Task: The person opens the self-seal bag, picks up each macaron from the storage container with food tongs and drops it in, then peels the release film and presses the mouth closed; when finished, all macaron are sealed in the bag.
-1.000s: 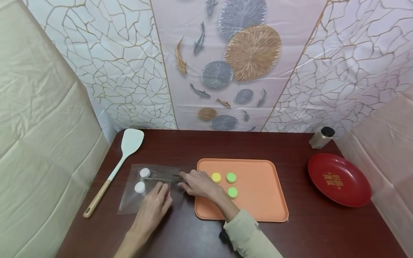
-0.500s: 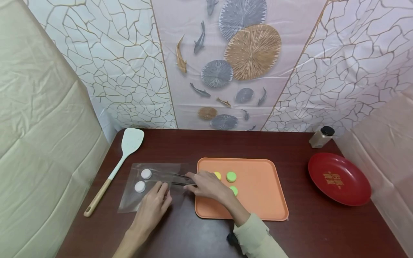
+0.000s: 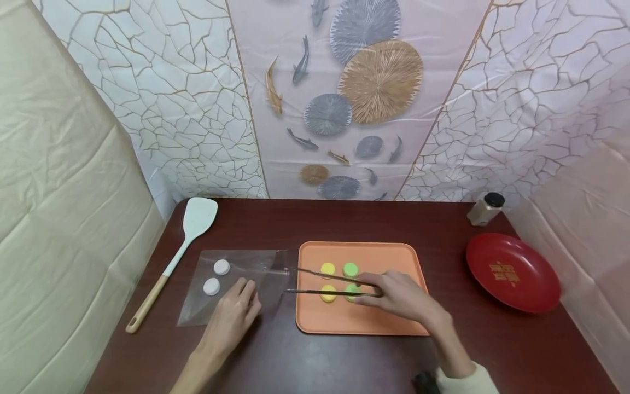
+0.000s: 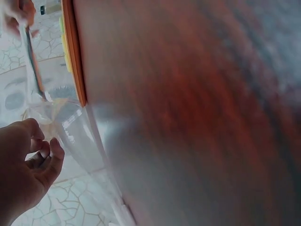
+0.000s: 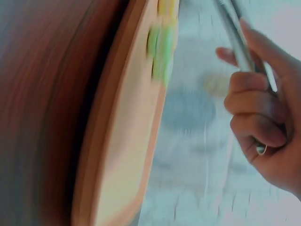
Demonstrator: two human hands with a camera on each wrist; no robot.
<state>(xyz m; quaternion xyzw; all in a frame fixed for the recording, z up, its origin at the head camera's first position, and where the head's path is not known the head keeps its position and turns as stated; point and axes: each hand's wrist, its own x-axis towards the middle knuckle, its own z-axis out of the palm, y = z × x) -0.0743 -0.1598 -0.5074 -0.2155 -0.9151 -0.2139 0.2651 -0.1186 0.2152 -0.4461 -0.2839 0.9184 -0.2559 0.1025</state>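
Note:
My left hand [image 3: 233, 312] pinches the near edge of a clear plastic bag [image 3: 194, 309] that lies on the table, its mouth towards the tray. Two small round white pieces [image 3: 222, 267], shaped like macarons, are inside at the bag's far left. Metal tongs [image 3: 306, 291] are gripped in my right hand [image 3: 397, 294], over the orange tray [image 3: 384, 317]. Their two arms are spread with nothing between the tips, which point left at the bag's mouth. Two yellow pieces [image 3: 327, 268] and two green pieces [image 3: 350, 269] sit on the tray below the tongs.
A pale green spatula [image 3: 199, 216] with a wooden handle lies at the left. On the right are a red oval plate [image 3: 534, 273] and a small jar [image 3: 484, 210] with a black lid. A patterned cloth hangs behind the table.
My right hand has drawn the tongs rightwards out of the bag, and their arms have spread apart. The white pieces remain inside. My left hand stays in place.

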